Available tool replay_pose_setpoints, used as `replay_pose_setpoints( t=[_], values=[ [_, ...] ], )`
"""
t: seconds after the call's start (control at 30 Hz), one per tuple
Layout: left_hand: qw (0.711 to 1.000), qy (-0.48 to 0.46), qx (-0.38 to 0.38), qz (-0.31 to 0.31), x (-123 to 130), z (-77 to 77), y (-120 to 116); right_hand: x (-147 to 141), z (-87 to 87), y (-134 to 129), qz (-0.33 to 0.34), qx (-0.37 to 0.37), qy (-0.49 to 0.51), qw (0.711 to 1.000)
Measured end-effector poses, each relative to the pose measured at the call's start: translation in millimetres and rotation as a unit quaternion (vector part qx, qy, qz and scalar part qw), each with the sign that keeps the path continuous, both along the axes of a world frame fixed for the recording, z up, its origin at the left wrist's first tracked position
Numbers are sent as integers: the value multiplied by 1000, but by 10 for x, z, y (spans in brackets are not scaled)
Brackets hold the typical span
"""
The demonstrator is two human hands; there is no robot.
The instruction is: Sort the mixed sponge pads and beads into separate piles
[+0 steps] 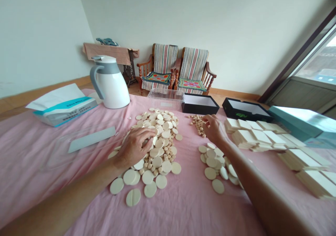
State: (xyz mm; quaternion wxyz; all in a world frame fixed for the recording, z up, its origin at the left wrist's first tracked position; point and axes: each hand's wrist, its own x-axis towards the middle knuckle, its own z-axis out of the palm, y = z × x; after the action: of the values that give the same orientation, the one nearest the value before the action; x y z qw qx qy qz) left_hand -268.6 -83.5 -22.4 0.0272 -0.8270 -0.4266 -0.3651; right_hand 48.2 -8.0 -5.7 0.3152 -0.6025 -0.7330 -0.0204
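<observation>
My left hand (138, 145) rests on the left side of a large pile of pale round wooden discs (160, 143), its fingers curled over them; what is under the fingertips is hidden. Small wooden beads (168, 153) lie among these discs. Farther right, my right hand (213, 126) is at the edge of a small heap of beads (197, 123), fingers pinched together on something too small to make out. A second, smaller group of discs (212, 160) lies below my right hand, partly covered by my right forearm.
A white jug (112, 85) and tissue pack (65, 106) stand at the left. Two black box parts (201, 109), a clear plastic container (166, 97), stacked pale rectangular pieces (259, 138) and a teal box (301, 122) stand behind and right. Two chairs (165, 68) are beyond.
</observation>
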Motion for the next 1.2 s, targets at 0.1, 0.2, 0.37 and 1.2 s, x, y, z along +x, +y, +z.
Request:
replay_pose_setpoints(
  t=[0.1,0.2,0.37,1.2],
  values=[
    [1000,0,-4,0,0,-2,-1,-330,-55,-146,157,-50,38,986],
    [1000,-1,-8,0,3,2,0,-638,-119,-337,276,-94,51,955],
    [1000,0,-10,2,7,15,-1,-861,-197,-520,286,-103,67,950],
    [1000,-6,-1,3,20,18,-13,-83,13,-45,82,-19,13,996]
  ],
)
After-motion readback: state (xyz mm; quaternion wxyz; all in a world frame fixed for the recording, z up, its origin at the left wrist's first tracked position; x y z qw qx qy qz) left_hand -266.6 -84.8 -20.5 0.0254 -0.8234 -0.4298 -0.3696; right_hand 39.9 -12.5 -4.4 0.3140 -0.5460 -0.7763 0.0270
